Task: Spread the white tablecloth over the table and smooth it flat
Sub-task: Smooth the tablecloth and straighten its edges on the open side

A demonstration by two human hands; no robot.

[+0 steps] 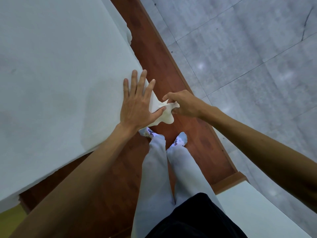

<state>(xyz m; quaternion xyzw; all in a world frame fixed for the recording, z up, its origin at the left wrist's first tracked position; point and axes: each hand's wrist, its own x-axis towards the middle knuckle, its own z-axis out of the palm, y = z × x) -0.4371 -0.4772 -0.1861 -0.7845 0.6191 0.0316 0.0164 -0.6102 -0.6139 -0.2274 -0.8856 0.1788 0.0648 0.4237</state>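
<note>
The white tablecloth covers the table across the left half of the view, its edge running diagonally from top centre to bottom left. My left hand lies flat with fingers spread on the cloth at the near corner of the table. My right hand pinches the hanging corner flap of the cloth, pulled out sideways just off the table edge. The cloth looks mostly smooth, with a faint fold line near my left wrist. The table beneath is hidden by the cloth.
A reddish wooden floor strip runs beside the table, where my legs and socked feet stand. Grey tiled floor lies to the right. A white surface sits at bottom right, something yellow at bottom left.
</note>
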